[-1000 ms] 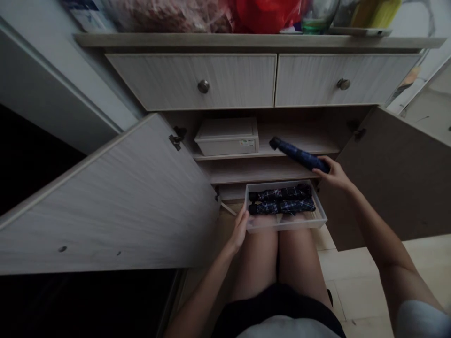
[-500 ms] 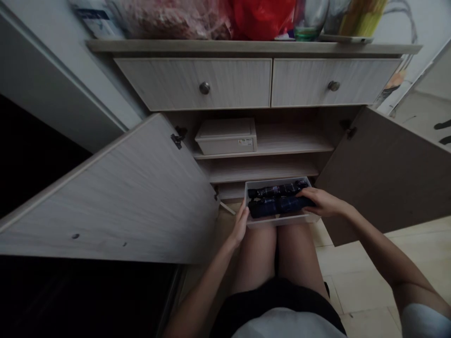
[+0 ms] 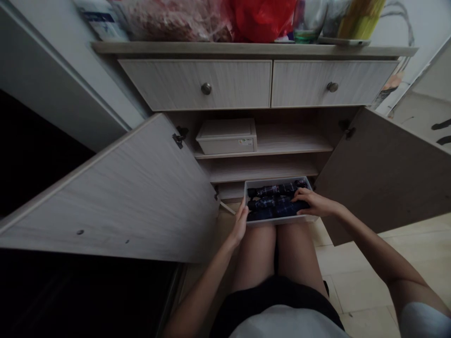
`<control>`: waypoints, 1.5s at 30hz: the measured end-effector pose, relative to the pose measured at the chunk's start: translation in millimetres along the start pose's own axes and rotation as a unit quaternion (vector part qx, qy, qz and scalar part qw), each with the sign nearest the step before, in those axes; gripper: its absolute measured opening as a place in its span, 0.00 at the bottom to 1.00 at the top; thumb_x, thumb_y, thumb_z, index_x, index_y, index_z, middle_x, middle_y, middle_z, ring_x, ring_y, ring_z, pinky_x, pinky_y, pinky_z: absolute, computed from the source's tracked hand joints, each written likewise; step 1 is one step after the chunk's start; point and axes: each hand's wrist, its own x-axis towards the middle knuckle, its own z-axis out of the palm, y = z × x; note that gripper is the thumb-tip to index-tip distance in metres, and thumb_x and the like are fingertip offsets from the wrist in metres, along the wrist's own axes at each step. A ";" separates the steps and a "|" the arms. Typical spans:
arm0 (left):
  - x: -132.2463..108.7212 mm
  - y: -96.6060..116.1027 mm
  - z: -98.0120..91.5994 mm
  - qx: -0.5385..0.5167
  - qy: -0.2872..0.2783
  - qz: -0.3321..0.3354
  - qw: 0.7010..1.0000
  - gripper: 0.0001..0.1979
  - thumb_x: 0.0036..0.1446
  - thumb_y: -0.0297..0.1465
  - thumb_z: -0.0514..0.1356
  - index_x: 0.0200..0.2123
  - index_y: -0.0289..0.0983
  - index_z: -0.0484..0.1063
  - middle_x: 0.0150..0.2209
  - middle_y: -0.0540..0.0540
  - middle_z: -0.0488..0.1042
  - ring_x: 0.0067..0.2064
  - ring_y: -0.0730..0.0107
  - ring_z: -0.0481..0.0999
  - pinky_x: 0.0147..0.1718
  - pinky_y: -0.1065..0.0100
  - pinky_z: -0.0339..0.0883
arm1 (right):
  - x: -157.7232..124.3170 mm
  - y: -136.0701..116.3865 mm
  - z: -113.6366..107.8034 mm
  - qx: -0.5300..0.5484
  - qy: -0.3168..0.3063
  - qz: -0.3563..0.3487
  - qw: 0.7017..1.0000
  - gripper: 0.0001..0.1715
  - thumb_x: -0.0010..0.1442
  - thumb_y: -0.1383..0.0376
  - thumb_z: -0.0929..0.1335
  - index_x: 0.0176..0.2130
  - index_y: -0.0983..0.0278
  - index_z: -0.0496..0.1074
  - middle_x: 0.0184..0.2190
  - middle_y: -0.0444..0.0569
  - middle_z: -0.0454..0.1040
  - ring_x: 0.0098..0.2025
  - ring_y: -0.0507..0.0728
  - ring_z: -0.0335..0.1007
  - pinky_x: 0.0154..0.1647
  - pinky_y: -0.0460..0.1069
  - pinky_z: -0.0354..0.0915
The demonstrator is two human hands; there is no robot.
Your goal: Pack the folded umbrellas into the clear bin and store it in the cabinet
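A translucent plastic box (image 3: 282, 220) rests on my knees with three folded umbrellas lying side by side in it. At the back lies a black plaid umbrella (image 3: 276, 190), in the middle a dark blue plaid umbrella (image 3: 268, 203), and nearest me a navy umbrella (image 3: 271, 213). My left hand (image 3: 240, 221) grips the left end of the box, its fingers along the outer wall. My right hand (image 3: 313, 203) reaches in from the right, with thumb and fingers closed around the right end of the navy umbrella. Its fingertips also lie close to the middle umbrella.
A cabinet stands before me, its left door (image 3: 141, 197) and right door (image 3: 384, 178) swung wide on both sides. A lidded light box (image 3: 227, 136) sits on the upper shelf. Bags, including a red bag (image 3: 264, 21), and glassware crowd the top (image 3: 246, 48).
The navy umbrella has moved toward the near wall of the box under my right hand. The middle plaid umbrella now shows more plainly. My left hand has stayed on the box.
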 end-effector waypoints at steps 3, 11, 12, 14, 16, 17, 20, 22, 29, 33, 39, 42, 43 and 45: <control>0.7 -2.8 1.6 -0.007 0.009 0.001 1.000 0.36 0.65 0.51 0.52 0.70 0.40 0.58 0.73 0.44 0.52 0.74 0.60 0.45 0.72 0.59 0.39 | 2.3 -0.3 2.6 -0.046 -0.015 0.019 0.999 0.22 0.59 0.53 0.74 0.49 0.62 0.80 0.46 0.57 0.73 0.49 0.64 0.70 0.51 0.57 0.67; 3.1 -5.9 2.1 -0.007 0.012 0.000 1.000 0.39 0.64 0.52 0.53 0.70 0.37 0.57 0.73 0.42 0.52 0.74 0.59 0.43 0.72 0.59 0.38 | 8.8 -1.9 3.8 -0.083 -0.037 0.008 0.996 0.14 0.58 0.57 0.74 0.42 0.61 0.83 0.40 0.54 0.77 0.43 0.61 0.73 0.45 0.53 0.66; 3.1 -6.0 2.0 -0.006 0.011 0.002 1.000 0.39 0.64 0.52 0.53 0.70 0.37 0.57 0.73 0.42 0.52 0.75 0.59 0.43 0.72 0.59 0.37 | 8.8 -2.3 3.6 -0.084 -0.036 0.010 0.996 0.13 0.58 0.57 0.75 0.42 0.61 0.83 0.40 0.54 0.78 0.44 0.61 0.73 0.45 0.52 0.66; 3.1 -6.4 2.2 -0.004 0.011 0.004 1.000 0.39 0.64 0.52 0.52 0.71 0.37 0.56 0.73 0.43 0.51 0.75 0.60 0.43 0.72 0.59 0.36 | 9.1 -4.1 3.3 -0.083 -0.038 0.015 0.996 0.12 0.57 0.59 0.75 0.41 0.61 0.83 0.40 0.53 0.78 0.43 0.60 0.74 0.43 0.51 0.66; 2.8 -7.0 2.9 -0.002 0.010 0.007 1.000 0.38 0.64 0.51 0.52 0.71 0.37 0.57 0.73 0.44 0.51 0.75 0.60 0.43 0.72 0.59 0.35 | 9.9 -7.1 3.3 -0.088 -0.049 0.023 0.995 0.10 0.56 0.62 0.75 0.40 0.61 0.83 0.39 0.53 0.78 0.40 0.59 0.75 0.40 0.49 0.66; 2.7 -7.4 3.3 -0.002 0.011 0.008 1.000 0.37 0.64 0.51 0.52 0.70 0.38 0.57 0.73 0.44 0.51 0.75 0.60 0.43 0.72 0.58 0.35 | 10.6 -8.7 3.2 -0.093 -0.056 0.027 0.994 0.09 0.56 0.62 0.75 0.39 0.61 0.83 0.38 0.53 0.78 0.38 0.59 0.75 0.38 0.48 0.66; 2.5 -7.7 4.6 -0.004 0.019 0.007 1.000 0.35 0.65 0.51 0.52 0.70 0.41 0.59 0.72 0.46 0.53 0.75 0.60 0.43 0.72 0.58 0.35 | 12.5 -12.5 2.6 -0.103 -0.067 0.044 0.991 0.09 0.54 0.64 0.76 0.38 0.62 0.82 0.37 0.53 0.78 0.36 0.58 0.75 0.35 0.48 0.65; 2.3 -7.3 5.0 -0.005 0.023 0.005 1.000 0.36 0.64 0.52 0.52 0.70 0.41 0.58 0.72 0.45 0.53 0.75 0.60 0.43 0.72 0.59 0.36 | 11.7 -12.9 1.7 -0.081 -0.060 0.044 0.994 0.11 0.54 0.63 0.76 0.40 0.63 0.82 0.38 0.53 0.78 0.37 0.59 0.75 0.37 0.48 0.67; -0.3 -4.1 2.0 0.000 0.014 -0.006 1.000 0.37 0.64 0.53 0.52 0.70 0.39 0.57 0.73 0.44 0.52 0.74 0.60 0.44 0.72 0.62 0.38 | -10.9 15.2 16.0 0.084 0.305 0.137 0.939 0.30 0.63 0.43 0.66 0.53 0.60 0.75 0.47 0.56 0.76 0.49 0.63 0.74 0.52 0.58 0.70; -1.1 -1.6 1.3 0.003 0.010 0.005 1.000 0.36 0.64 0.52 0.52 0.70 0.41 0.58 0.73 0.45 0.52 0.75 0.60 0.43 0.72 0.59 0.37 | -21.4 41.2 45.4 0.193 0.382 0.304 0.851 0.43 0.59 0.34 0.62 0.56 0.61 0.72 0.49 0.57 0.77 0.53 0.66 0.73 0.55 0.63 0.69; -1.1 -0.6 3.8 0.000 0.011 0.004 1.000 0.36 0.64 0.51 0.52 0.69 0.40 0.59 0.72 0.44 0.54 0.74 0.58 0.45 0.72 0.58 0.39 | -19.5 40.7 65.9 0.438 0.217 0.309 0.816 0.38 0.66 0.38 0.53 0.51 0.58 0.75 0.45 0.52 0.81 0.50 0.63 0.78 0.59 0.62 0.69; -1.2 -0.6 4.2 -0.003 0.016 0.004 1.000 0.36 0.64 0.52 0.53 0.69 0.40 0.59 0.72 0.44 0.54 0.74 0.58 0.46 0.72 0.58 0.41 | -16.9 33.7 61.3 0.469 0.196 0.342 0.790 0.37 0.65 0.39 0.54 0.49 0.59 0.76 0.43 0.53 0.82 0.47 0.64 0.79 0.58 0.63 0.69; -1.2 -0.4 4.2 -0.005 0.016 0.006 1.000 0.37 0.64 0.52 0.53 0.69 0.40 0.59 0.72 0.44 0.54 0.74 0.57 0.46 0.72 0.58 0.41 | -16.2 32.0 59.7 0.473 0.187 0.348 0.787 0.37 0.65 0.39 0.54 0.49 0.59 0.76 0.43 0.53 0.82 0.47 0.64 0.80 0.58 0.63 0.70; -1.4 -0.2 4.1 -0.005 0.015 0.005 1.000 0.37 0.64 0.53 0.53 0.70 0.40 0.58 0.72 0.44 0.53 0.74 0.58 0.45 0.72 0.58 0.41 | -15.2 29.9 58.1 0.477 0.169 0.339 0.793 0.38 0.64 0.38 0.55 0.49 0.59 0.76 0.43 0.53 0.82 0.47 0.64 0.80 0.57 0.62 0.70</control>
